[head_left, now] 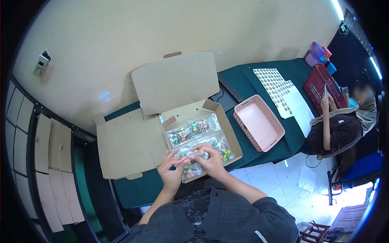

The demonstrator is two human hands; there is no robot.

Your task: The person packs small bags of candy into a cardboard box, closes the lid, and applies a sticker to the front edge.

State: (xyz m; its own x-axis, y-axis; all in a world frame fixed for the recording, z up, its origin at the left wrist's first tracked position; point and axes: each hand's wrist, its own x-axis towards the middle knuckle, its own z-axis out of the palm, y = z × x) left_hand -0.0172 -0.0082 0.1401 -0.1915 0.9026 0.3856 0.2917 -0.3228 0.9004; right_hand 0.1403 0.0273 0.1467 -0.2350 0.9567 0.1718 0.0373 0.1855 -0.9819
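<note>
My left hand (171,169) and my right hand (210,161) come together over the near part of an open cardboard box (234,142). Fingers of both are closed in a pinch on a clear plastic bag (190,158), mostly hidden by the fingers. Inside the box lie several clear bags of small colourful pieces, among them one bag at the back (204,125), one at the left (179,136) and one beside my right hand (225,149). The pieces are too small to name. The box's lid (176,83) stands raised toward the wall.
A pink plastic basket (261,125) stands right of the box on the green tablecloth (243,75). Beyond it lie sheets of round stickers (273,87). A seated person (340,125) holds something small near a dark red basket (320,85). Flat cardboard (125,146) extends left.
</note>
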